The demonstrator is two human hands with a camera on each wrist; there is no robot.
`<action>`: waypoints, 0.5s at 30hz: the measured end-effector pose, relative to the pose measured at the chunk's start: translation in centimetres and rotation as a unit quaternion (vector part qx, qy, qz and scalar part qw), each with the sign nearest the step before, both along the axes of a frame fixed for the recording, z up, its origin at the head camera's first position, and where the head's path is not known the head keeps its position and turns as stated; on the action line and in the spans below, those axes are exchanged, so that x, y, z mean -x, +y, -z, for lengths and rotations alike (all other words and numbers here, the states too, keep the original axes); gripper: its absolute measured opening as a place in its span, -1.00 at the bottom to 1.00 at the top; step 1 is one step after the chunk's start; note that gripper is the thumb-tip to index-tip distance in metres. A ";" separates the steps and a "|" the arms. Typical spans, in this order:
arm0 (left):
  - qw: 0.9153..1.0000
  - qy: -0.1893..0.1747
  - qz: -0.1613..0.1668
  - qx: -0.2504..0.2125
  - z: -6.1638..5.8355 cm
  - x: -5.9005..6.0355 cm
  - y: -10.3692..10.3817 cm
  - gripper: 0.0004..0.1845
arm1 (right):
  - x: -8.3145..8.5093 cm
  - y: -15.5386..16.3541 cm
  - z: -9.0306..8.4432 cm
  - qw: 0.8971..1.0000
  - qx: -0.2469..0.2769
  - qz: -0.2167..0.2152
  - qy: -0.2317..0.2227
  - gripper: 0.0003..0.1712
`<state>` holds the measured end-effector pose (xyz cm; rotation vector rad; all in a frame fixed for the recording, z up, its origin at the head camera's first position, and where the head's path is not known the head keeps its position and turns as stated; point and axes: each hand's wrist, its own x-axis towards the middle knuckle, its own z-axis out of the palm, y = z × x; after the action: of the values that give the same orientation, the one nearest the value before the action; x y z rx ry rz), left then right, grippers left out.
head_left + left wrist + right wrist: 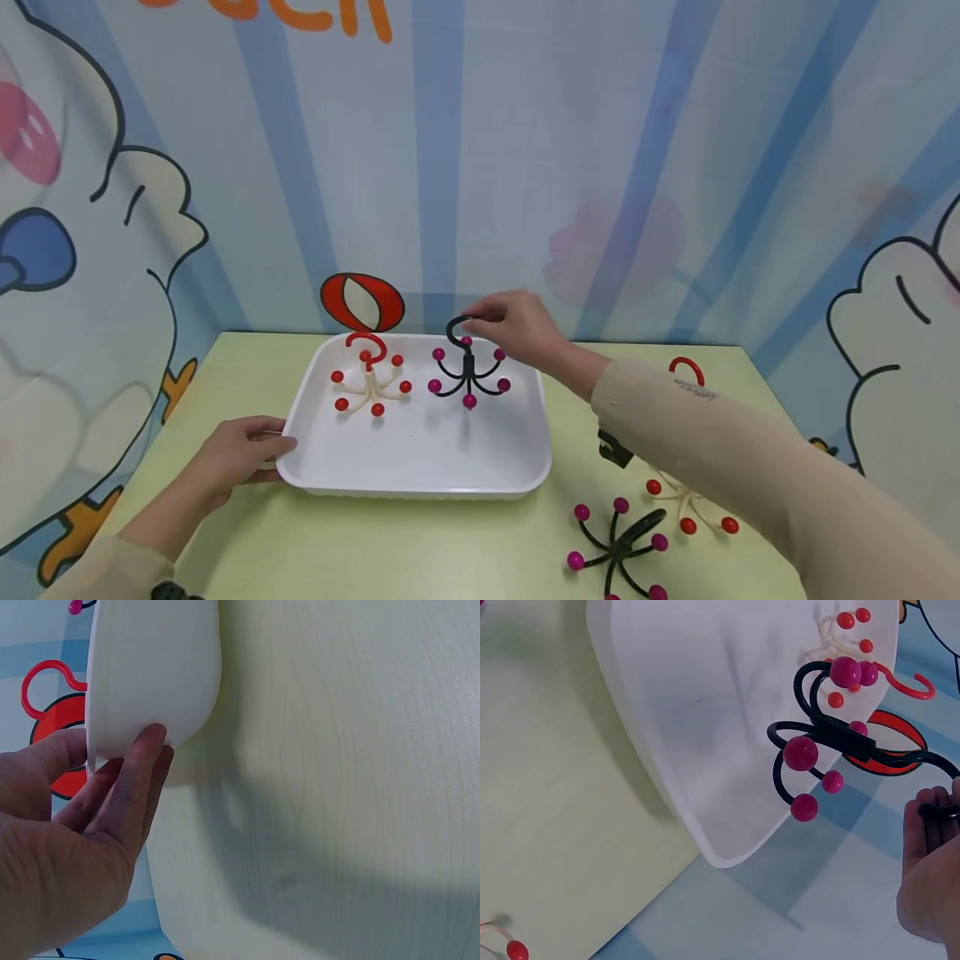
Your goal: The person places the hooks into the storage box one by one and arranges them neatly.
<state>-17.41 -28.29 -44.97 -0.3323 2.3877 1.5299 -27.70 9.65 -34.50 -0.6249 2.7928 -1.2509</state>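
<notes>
Placement step: right hand (517, 327) pinches the black hanger (467, 371) by its hook, standing in the tray (420, 467), which the left hand (232, 458) grips; release apparently due.

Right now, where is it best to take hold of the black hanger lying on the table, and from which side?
Probably its thick hook, pinched from above. The black hanger lies flat, hook pointing right, clear of the ball-tipped prongs.

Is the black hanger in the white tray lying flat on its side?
No, the black hanger stands upright in the white tray, its hook held by the right hand.
</notes>
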 end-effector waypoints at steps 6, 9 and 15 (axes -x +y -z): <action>1.000 -0.006 -0.002 0.007 -0.2 0.1 0.1 -0.38 | 0.2 -1.3 0.7 1.000 0.006 -0.008 -0.007 -0.73; 1.000 -0.007 -0.003 0.007 -0.2 0.1 0.1 -0.38 | 0.4 -1.8 1.1 1.000 0.005 -0.007 -0.007 -0.74; 1.000 -0.006 -0.002 0.008 0.1 0.2 0.0 -0.38 | 0.8 -2.9 1.9 1.000 0.009 0.003 -0.019 -0.76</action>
<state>-17.64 -28.34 -45.11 -0.3487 2.3940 1.5062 -28.50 6.79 -36.42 -0.5872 2.7578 -1.2754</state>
